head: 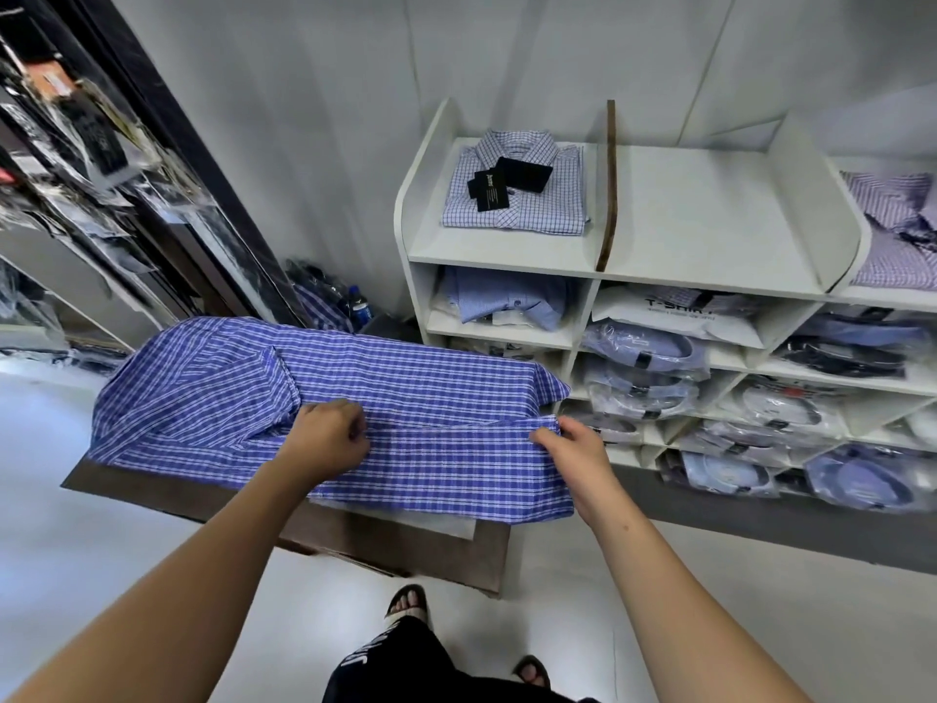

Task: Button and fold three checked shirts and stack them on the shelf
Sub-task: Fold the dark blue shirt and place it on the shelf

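Step in hand, by judgement: folding, not buttoning. The blue checked shirt [355,398] lay spread across the brown worktop [405,555], back apparently up, w/ one side panel or sleeve already turned in at the left. The left hand [329,438] sat near the shirt's centre, fingers curled and pinching a fold of cloth. The right hand [568,449] was at the shirt's right edge, thumb and fingers pinching the hem where it hung off the worktop's right side. Both forearms reached fwd and down from the near edge, wrists roughly level, hands well apart along the near fold line. A white sheet [446,522] showed under the shirt's near edge; whether it was a folding board or paper could not be told. Progress est.: one folded checked shirt [512,185] w/ black tags already lay on the far shelf [684,220], left bay; the centre bay was bare. Next move likely req'd: carry the pinched edge over toward centre, keep tension even btw both hands, then smooth flat. Risk: cloth overhanging at right could slide off and skew the fold.
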